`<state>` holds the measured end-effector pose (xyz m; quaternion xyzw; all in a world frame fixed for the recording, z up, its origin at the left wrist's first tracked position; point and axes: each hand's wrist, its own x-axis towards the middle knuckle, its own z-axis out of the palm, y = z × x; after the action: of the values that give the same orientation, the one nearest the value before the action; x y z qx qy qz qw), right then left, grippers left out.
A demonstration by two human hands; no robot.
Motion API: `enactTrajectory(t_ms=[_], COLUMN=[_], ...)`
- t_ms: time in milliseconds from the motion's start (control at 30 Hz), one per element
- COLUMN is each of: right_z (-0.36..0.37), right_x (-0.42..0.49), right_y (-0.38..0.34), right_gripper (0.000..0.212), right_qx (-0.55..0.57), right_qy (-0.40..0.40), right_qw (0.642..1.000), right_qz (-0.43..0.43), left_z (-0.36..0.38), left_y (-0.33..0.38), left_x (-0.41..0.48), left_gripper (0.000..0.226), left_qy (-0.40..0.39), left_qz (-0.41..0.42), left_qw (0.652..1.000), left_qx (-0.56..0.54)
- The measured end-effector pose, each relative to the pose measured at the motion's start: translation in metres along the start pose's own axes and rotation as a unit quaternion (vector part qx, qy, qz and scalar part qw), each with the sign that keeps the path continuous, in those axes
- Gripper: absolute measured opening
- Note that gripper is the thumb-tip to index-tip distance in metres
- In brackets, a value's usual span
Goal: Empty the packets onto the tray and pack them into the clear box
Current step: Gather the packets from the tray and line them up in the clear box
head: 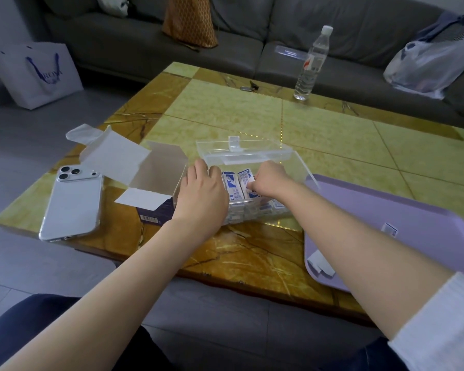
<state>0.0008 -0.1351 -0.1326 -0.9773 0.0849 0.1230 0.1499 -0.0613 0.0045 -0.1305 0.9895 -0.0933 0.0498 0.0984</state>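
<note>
Head view: packets [238, 183] stand in clear box [296, 164] between both hands [202, 195] [269, 180].

A grey sofa [279, 36] backs the yellow-and-amber stone-patterned counter [332, 135]; grey floor [16, 145], seemingly tiled, holds a white paper bag [35, 76].

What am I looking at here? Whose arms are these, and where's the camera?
There is no machine here. These are a person's bare arms, filmed by one camera worn on the head, which looks forward and down. The left hand holds the left end of a clear box. The right hand pinches packets standing inside it. On the table there are also an open carton, a phone, a water bottle and a lilac tray with one stray packet on it.
</note>
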Motion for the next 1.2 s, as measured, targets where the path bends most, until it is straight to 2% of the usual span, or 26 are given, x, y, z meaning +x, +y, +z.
enactTrajectory(t_ms=[500, 1033, 1200], right_z=[-0.001, -0.009, -0.014], right_x=[-0.003, -0.010, -0.014], right_y=[-0.005, -0.005, 0.000], right_gripper=[0.035, 0.026, 0.037], right_qx=[-0.027, 0.007, 0.012], right_qy=[0.021, -0.031, -0.024], right_qw=[0.999, 0.999, 0.998], right_qz=[-0.010, -0.034, -0.054], left_z=[0.000, 0.001, 0.001], left_y=[0.000, 0.001, 0.001], left_x=[0.003, 0.004, 0.005], left_gripper=[0.039, 0.037, 0.037], left_qy=[-0.002, 0.007, 0.005], left_qz=[0.003, 0.003, 0.004], left_qw=[1.000, 1.000, 1.000], left_qx=[-0.002, -0.012, -0.005])
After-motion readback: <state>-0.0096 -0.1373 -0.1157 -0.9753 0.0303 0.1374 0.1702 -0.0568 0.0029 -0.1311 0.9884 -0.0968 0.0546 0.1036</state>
